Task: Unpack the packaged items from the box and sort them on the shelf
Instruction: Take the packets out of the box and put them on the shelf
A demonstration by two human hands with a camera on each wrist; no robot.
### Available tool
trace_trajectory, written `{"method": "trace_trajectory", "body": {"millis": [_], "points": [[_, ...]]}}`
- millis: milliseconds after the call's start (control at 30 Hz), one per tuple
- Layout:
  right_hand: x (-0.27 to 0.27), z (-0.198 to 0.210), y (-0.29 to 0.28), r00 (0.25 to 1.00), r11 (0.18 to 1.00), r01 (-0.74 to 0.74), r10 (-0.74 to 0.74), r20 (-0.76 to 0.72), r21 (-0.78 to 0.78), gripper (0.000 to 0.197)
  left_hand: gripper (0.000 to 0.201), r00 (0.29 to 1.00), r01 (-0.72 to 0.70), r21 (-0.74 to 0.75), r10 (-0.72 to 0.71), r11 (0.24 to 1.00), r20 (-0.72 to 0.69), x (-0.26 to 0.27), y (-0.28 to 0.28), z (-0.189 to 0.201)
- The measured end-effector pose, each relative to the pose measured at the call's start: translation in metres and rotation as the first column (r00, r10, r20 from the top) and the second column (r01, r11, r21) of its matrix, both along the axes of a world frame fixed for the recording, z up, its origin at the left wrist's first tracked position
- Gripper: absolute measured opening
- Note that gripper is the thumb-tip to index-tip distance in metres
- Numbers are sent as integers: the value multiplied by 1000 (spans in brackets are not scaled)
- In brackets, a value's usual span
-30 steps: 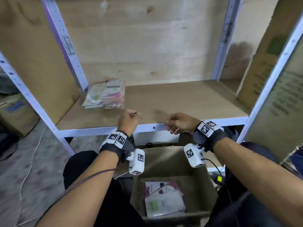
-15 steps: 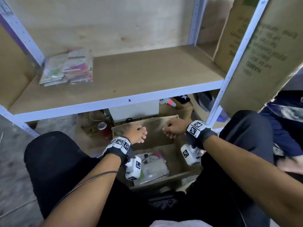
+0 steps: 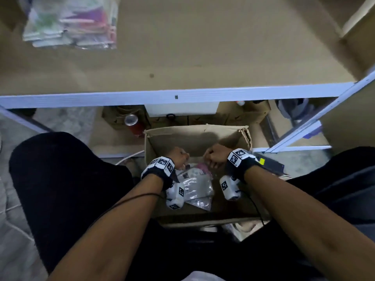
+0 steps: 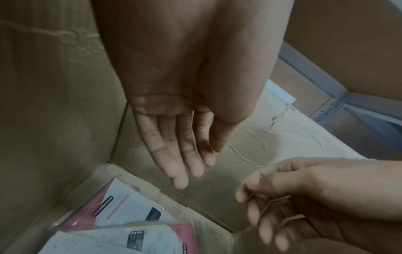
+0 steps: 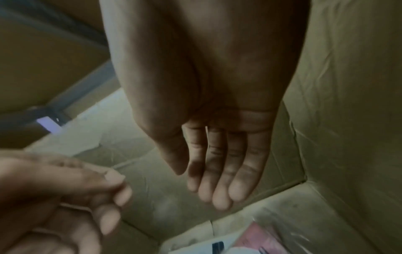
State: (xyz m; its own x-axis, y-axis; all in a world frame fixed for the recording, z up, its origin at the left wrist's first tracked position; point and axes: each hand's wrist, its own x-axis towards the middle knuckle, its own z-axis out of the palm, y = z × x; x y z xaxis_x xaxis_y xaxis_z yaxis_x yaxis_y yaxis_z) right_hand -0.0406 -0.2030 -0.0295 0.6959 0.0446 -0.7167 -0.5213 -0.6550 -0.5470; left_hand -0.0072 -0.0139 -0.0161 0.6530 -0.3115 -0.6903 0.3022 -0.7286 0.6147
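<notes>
An open cardboard box (image 3: 195, 136) stands on the floor between my knees, below the shelf (image 3: 182, 57). Several clear-wrapped pink and white packages (image 3: 194, 185) lie on its bottom, also seen in the left wrist view (image 4: 121, 214). My left hand (image 3: 178, 157) and right hand (image 3: 215, 157) both reach down inside the box, just above the packages, a little apart. The left hand (image 4: 197, 166) has its fingers straight and holds nothing. The right hand (image 5: 202, 185) is likewise relaxed and empty. A stack of packages (image 3: 71, 23) lies at the shelf's back left.
The shelf's white front rail (image 3: 176, 97) runs across above the box, with an upright (image 3: 316, 118) at the right. Under the shelf stand a red can (image 3: 133, 123), a white container (image 3: 180, 108) and brown cartons. My black-trousered legs (image 3: 60, 179) flank the box.
Both hands came down from the shelf's front edge into the box, and their fingers have straightened. My view has tilted down toward the box.
</notes>
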Motion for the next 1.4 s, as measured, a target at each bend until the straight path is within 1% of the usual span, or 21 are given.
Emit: {"method": "trace_trajectory", "body": {"millis": [67,100,167,233,300,367,400,433,500,567,667,767,833,900,933,1033,1100,1133,1200,1267,1400], "points": [[7,-8,4,996,994,-87,87,-5,-66,22,26,998,-54,16,54,998,-31,3,0,-6],[9,-12,7,989,981,-145,145,-8,-126,25,25,997,-71,24,72,997,-33,5,1,-9],[13,-22,14,967,929,-251,255,-22,-271,32,22,996,-90,41,90,995,-2,8,4,-12],[14,-35,20,947,888,-316,318,-51,-333,39,22,992,-126,46,125,991,8,9,9,-13],[13,-50,25,929,864,-369,357,-99,-344,40,24,988,-154,40,155,987,-16,10,15,-14],[12,-64,30,920,846,-392,369,-133,-360,38,27,986,-152,44,154,987,-59,12,20,-14],[11,-69,32,911,835,-411,386,-143,-366,38,27,984,-162,39,164,986,-66,12,22,-14],[10,-74,34,900,823,-435,410,-147,-366,39,26,983,-178,47,180,983,-44,12,24,-15],[8,-82,39,867,787,-495,476,-148,-368,43,25,983,-182,97,181,978,15,11,24,-14],[6,-88,43,843,766,-535,515,-156,-356,51,25,982,-188,125,185,974,39,9,23,-14],[4,-95,47,813,739,-576,563,-149,-350,62,25,979,-202,75,204,977,-24,10,23,-13],[0,-97,53,774,661,-612,613,-158,-435,74,25,988,-153,63,154,986,-11,17,25,-12],[-4,-99,61,758,618,-623,630,-173,-480,72,26,992,-126,72,126,989,10,19,25,-10],[-7,-102,69,753,601,-623,635,-175,-501,68,26,995,-99,79,99,992,14,20,25,-10],[-8,-102,72,757,602,-618,630,-175,-505,71,25,995,-96,73,96,993,8,21,26,-10],[-8,-103,75,771,635,-612,611,-178,-470,89,22,997,-80,56,80,995,11,21,27,-11],[-8,-101,73,776,655,-614,602,-187,-440,87,22,997,-75,71,73,995,31,22,28,-11],[-7,-100,72,770,650,-623,609,-193,-436,80,22,996,-82,69,80,994,33,22,28,-11],[-3,-99,67,745,618,-643,643,-180,-453,59,24,995,-99,55,99,994,13,22,28,-14],[4,-97,65,749,616,-626,645,-150,-478,48,27,994,-112,49,113,992,-7,20,29,-16],[19,-90,65,774,643,-562,631,-57,-520,47,26,994,-109,50,109,993,7,19,26,-17]]}}
